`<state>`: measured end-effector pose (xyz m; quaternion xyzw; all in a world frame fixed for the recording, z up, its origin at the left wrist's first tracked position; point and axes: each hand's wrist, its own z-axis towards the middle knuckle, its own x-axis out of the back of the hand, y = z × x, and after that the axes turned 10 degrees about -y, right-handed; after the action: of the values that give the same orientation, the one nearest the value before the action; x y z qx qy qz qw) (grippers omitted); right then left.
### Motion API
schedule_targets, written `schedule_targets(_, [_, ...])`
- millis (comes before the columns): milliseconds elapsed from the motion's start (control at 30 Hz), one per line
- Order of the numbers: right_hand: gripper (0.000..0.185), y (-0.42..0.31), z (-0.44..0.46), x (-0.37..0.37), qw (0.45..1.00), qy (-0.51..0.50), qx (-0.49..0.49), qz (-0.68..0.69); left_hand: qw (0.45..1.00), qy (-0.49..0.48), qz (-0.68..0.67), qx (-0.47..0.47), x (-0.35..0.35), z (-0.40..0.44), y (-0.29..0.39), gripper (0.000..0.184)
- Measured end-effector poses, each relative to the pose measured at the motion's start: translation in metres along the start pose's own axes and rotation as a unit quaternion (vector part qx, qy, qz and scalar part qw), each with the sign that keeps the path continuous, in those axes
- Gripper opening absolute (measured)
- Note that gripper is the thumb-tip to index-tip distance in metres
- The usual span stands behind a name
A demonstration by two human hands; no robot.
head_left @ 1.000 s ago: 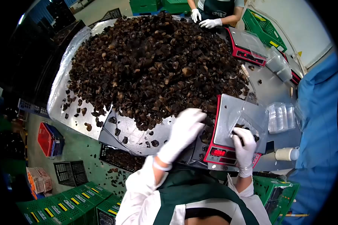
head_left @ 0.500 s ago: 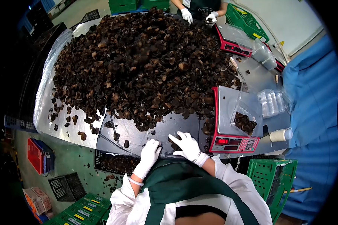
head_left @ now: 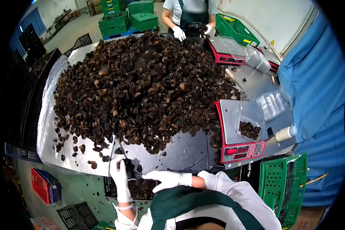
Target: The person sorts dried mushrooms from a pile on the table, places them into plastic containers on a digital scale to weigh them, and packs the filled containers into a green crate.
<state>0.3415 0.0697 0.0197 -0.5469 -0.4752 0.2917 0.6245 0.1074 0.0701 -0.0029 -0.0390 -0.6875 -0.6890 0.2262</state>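
Observation:
My left hand (head_left: 120, 178), in a white glove, reaches over the front edge of the table, its fingers slightly bent and apart. Dark wood ear mushroom pieces (head_left: 129, 165) lie right beside those fingertips; a firm hold on any piece cannot be seen. My right hand (head_left: 168, 179), also gloved, stretches leftward along the table's front edge with extended fingers and nothing visible in it. Beyond both hands rises a large heap of wood ear mushrooms (head_left: 142, 92) on the metal table (head_left: 184, 151). Below the edge, a black crate (head_left: 110, 188) contains more dark pieces.
A red scale (head_left: 233, 128) at right carries a clear plastic box with mushrooms (head_left: 250, 131). Near it are stacked clear boxes (head_left: 272, 105) and a white bottle (head_left: 286, 133). Across the table stands a gloved co-worker (head_left: 191, 19). Green crates (head_left: 281, 188) stand at lower right.
My left hand has moved left to the loose pieces by the edge. My right hand has swung left and down from the tabletop. The camera view has tilted up.

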Motion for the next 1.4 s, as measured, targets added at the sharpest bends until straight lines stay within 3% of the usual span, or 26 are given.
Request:
schedule_targets(33, [0.063, 0.001, -0.003, 0.004, 0.998, -0.043, -0.002, -0.048, 1.0, 0.003, -0.022, 0.007, -0.005, -0.001, 0.005, 0.01])
schedule_targets(67, [0.06, 0.009, -0.006, 0.011, 0.999, -0.031, -0.017, 0.009, 1.0, -0.004, -0.021, 0.007, -0.013, -0.002, 0.003, 0.008])
schedule_targets(100, [0.056, -0.009, -0.012, 0.031, 0.992, -0.034, -0.12, -0.01, 1.0, -0.025, 0.005, 0.0, -0.022, -0.004, 0.013, 0.007])
schedule_targets(133, [0.054, -0.001, -0.022, 0.04, 0.99, 0.016, -0.142, -0.008, 0.998, -0.053, 0.044, -0.013, -0.035, -0.007, 0.018, 0.009])
schedule_targets(233, [0.05, 0.012, -0.052, 0.075, 0.972, 0.117, -0.204, -0.016, 0.975, -0.213, -0.03, -0.053, -0.072, -0.006, 0.046, 0.039])
schedule_targets(300, [0.052, 0.022, -0.072, 0.093, 0.962, 0.189, -0.196, -0.002, 0.96, -0.216, 0.051, -0.169, -0.082, 0.013, 0.043, 0.048])
schedule_targets(433, [0.069, 0.03, -0.095, 0.138, 0.913, 0.35, -0.204, 0.049, 0.967, -0.113, 0.147, -0.172, -0.071, 0.078, 0.061, 0.06])
schedule_targets(500, [0.077, 0.034, -0.104, 0.166, 0.879, 0.432, -0.198, 0.045, 0.972, -0.058, 0.167, -0.152, -0.064, 0.114, 0.076, 0.069])
schedule_targets(567, [0.083, 0.034, -0.104, 0.199, 0.839, 0.513, -0.178, 0.028, 0.955, -0.012, 0.226, -0.191, -0.062, 0.157, 0.072, 0.076])
schedule_targets(633, [0.091, 0.033, -0.1, 0.231, 0.82, 0.543, -0.181, -0.013, 0.943, 0.025, 0.269, -0.192, -0.065, 0.193, 0.078, 0.078])
schedule_targets(700, [0.098, 0.07, -0.092, 0.267, 0.782, 0.542, -0.183, -0.247, 0.928, 0.056, 0.312, -0.199, -0.072, 0.22, 0.078, 0.08])
schedule_targets(833, [0.111, 0.071, -0.062, 0.318, 0.762, 0.546, -0.218, -0.271, 0.894, 0.022, 0.414, -0.172, -0.097, 0.231, 0.084, 0.077])
schedule_targets(933, [0.116, 0.091, -0.053, 0.342, 0.756, 0.513, -0.317, -0.255, 0.915, 0.021, 0.336, -0.222, -0.112, 0.224, 0.077, 0.067])
schedule_targets(967, [0.116, 0.104, -0.053, 0.342, 0.774, 0.488, -0.329, -0.235, 0.928, 0.003, 0.313, -0.199, -0.116, 0.219, 0.074, 0.066])
schedule_targets(1067, [0.111, 0.11, -0.053, 0.33, 0.825, 0.444, -0.28, -0.211, 0.947, -0.009, 0.259, -0.19, -0.127, 0.196, 0.065, 0.065])
schedule_targets(1233, [0.092, 0.097, -0.058, 0.291, 0.835, 0.44, -0.226, -0.242, 0.951, -0.041, 0.203, -0.228, -0.154, 0.154, 0.068, 0.062])
schedule_targets(1300, [0.086, 0.095, -0.06, 0.271, 0.819, 0.43, -0.262, -0.276, 0.958, -0.125, 0.173, -0.192, -0.166, 0.133, 0.069, 0.063])
schedule_targets(1333, [0.083, 0.093, -0.062, 0.263, 0.831, 0.416, -0.258, -0.264, 0.941, -0.141, 0.195, -0.24, -0.172, 0.126, 0.067, 0.062])
schedule_targets(1400, [0.081, 0.08, -0.059, 0.246, 0.834, 0.388, -0.287, -0.267, 0.929, -0.18, 0.21, -0.247, -0.182, 0.109, 0.068, 0.06])
